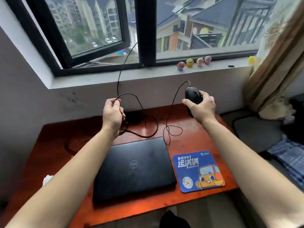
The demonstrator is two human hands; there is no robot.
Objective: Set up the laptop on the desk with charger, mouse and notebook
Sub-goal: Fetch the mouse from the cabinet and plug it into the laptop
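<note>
Laptop (134, 168) closed beside mousepad (198, 171); right fingers (204, 96) grip mouse (192, 94), left fingers (115, 104) pinch cable (131, 96)

Both bare forearms reach forward, hands raised. The left hand (113, 113) is curled into a pinch; the right hand (201, 105) has fingers spread in a cupping grip.
</note>
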